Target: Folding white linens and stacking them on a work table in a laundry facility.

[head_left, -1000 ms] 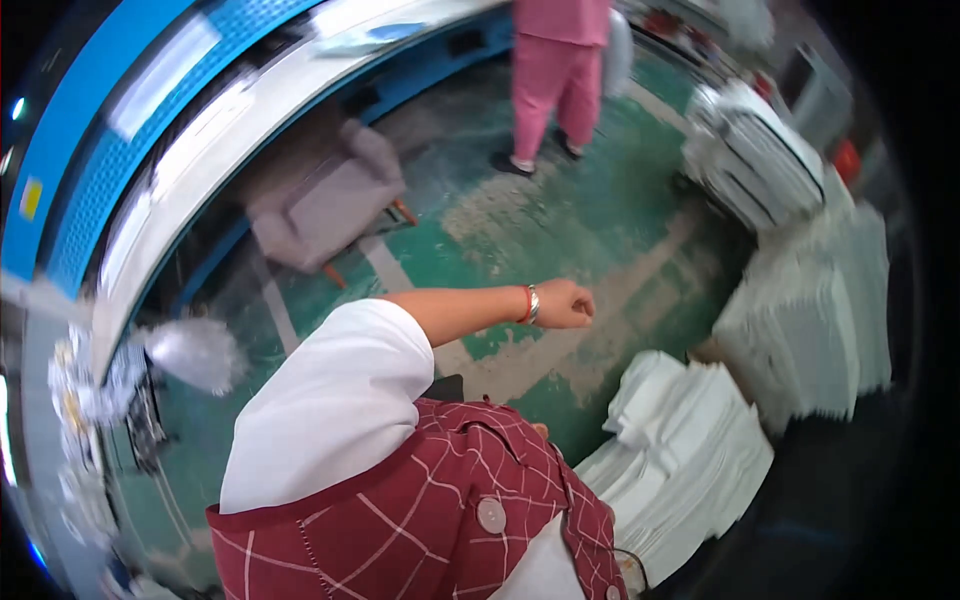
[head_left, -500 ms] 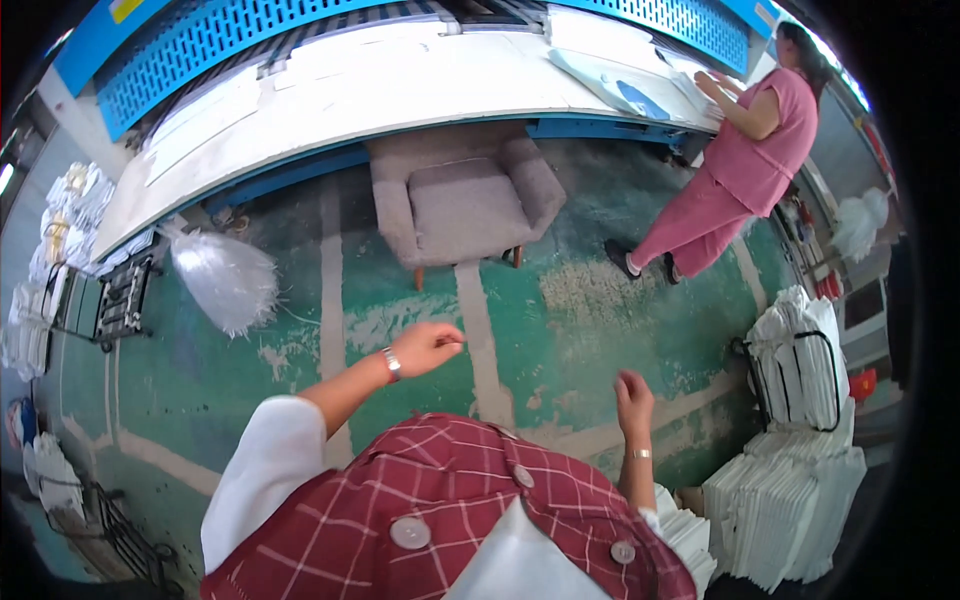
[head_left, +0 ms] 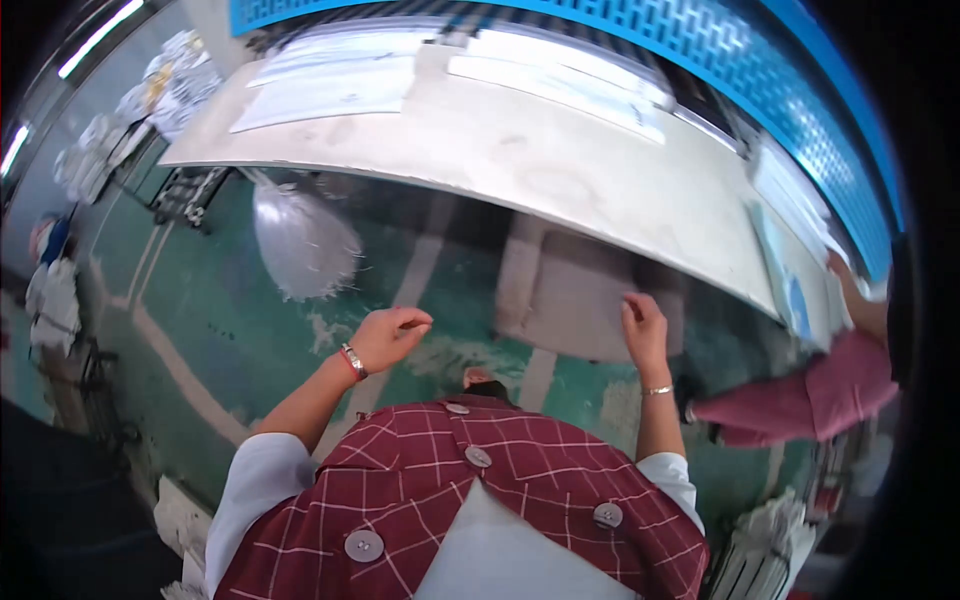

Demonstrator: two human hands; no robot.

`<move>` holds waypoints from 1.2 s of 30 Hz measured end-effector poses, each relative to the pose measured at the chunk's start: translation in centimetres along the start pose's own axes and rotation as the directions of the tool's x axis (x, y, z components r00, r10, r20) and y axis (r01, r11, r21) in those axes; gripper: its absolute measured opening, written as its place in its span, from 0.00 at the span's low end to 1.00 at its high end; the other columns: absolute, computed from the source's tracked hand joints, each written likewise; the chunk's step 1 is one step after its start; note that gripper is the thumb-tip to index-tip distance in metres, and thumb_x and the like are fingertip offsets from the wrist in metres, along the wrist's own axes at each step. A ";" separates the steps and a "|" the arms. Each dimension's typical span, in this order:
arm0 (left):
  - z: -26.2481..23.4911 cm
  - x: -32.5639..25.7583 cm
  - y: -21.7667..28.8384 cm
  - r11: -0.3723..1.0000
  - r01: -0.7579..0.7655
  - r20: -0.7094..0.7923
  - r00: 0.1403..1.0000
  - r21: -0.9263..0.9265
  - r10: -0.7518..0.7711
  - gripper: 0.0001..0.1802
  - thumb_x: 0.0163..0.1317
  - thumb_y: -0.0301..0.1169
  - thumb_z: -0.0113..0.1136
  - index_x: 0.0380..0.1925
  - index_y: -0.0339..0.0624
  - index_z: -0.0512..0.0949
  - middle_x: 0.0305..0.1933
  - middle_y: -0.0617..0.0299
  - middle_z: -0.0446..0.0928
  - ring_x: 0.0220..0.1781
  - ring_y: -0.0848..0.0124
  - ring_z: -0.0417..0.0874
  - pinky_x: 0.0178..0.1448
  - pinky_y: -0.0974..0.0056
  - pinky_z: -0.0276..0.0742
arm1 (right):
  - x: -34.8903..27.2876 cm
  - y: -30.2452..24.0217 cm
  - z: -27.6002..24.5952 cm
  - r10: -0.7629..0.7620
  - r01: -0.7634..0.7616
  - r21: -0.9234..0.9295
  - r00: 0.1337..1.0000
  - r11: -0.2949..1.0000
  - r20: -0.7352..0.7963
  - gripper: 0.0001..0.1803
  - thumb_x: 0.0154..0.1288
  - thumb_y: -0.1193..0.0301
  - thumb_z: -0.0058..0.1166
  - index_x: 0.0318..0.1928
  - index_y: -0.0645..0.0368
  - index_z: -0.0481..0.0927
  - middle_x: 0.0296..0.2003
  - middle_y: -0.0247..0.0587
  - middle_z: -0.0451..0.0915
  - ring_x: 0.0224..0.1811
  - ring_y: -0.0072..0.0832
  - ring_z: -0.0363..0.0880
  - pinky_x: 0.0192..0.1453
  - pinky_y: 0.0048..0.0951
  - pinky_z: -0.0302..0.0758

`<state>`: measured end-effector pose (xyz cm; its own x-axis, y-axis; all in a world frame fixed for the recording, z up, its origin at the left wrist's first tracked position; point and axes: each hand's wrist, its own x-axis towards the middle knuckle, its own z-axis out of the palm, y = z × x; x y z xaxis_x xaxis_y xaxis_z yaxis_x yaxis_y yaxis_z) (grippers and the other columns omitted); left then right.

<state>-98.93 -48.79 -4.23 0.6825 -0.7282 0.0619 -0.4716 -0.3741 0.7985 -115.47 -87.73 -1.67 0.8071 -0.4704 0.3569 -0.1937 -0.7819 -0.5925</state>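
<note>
My left hand (head_left: 390, 335) hangs loosely curled over the green floor, holding nothing, a red band at its wrist. My right hand (head_left: 645, 330) is raised with fingers apart and empty, above a grey padded armchair (head_left: 575, 295) that stands under the edge of a long pale worktable (head_left: 520, 160). My red checked top with big buttons fills the lower middle of the head view.
Flat sheets (head_left: 330, 85) lie on the worktable, with a blue perforated panel (head_left: 700, 50) behind it. A white plastic bag (head_left: 300, 240) hangs at the table's left. A person in pink (head_left: 830, 385) stands at the right. Stacks of white goods (head_left: 55, 300) sit far left.
The view has swung from the floor and the stacks toward the worktable. Both hands have come forward and up; the armchair now lies just ahead of my right hand.
</note>
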 end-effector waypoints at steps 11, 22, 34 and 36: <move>-23.7 14.3 -18.2 0.996 0.075 -0.431 0.901 0.043 -0.049 0.11 0.58 0.27 0.59 0.41 0.43 0.80 0.40 0.57 0.82 0.40 0.65 0.83 0.44 0.64 0.77 | 34.8 -25.2 31.0 -0.663 0.628 0.213 0.710 0.749 0.237 0.13 0.57 0.75 0.56 0.45 0.60 0.78 0.45 0.45 0.78 0.46 0.41 0.78 0.49 0.34 0.76; -43.0 29.0 -45.9 0.731 0.180 -0.373 0.921 0.658 0.109 0.31 0.52 0.26 0.55 0.59 0.36 0.67 0.62 0.42 0.67 0.65 0.48 0.66 0.70 0.54 0.62 | 40.4 -32.2 53.5 -0.586 0.633 -0.328 0.774 0.702 0.238 0.02 0.51 0.72 0.48 0.26 0.56 0.74 0.30 0.40 0.75 0.38 0.35 0.75 0.38 0.38 0.72; -37.8 35.2 -26.6 0.923 -0.218 -0.212 0.965 -0.318 0.155 0.15 0.68 0.28 0.43 0.50 0.33 0.72 0.49 0.54 0.77 0.52 0.65 0.77 0.56 0.64 0.70 | 30.4 -21.7 32.8 -0.329 0.320 0.141 0.943 0.937 0.046 0.08 0.52 0.70 0.58 0.33 0.58 0.77 0.40 0.45 0.78 0.44 0.44 0.76 0.46 0.40 0.73; -34.2 37.5 -20.5 0.826 -0.225 -0.122 0.974 -0.516 0.189 0.17 0.68 0.31 0.43 0.50 0.30 0.71 0.48 0.56 0.76 0.50 0.69 0.76 0.55 0.66 0.70 | 31.0 -14.9 25.2 -0.189 0.181 -0.092 0.978 0.979 -0.084 0.10 0.51 0.75 0.58 0.37 0.58 0.78 0.45 0.44 0.78 0.48 0.42 0.76 0.52 0.39 0.74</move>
<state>-44.56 -48.80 2.23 0.6442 -0.7100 0.2844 -0.2549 0.1512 0.9551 -73.50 -80.38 0.08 0.7794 -0.3466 0.5219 -0.0946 -0.8886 -0.4488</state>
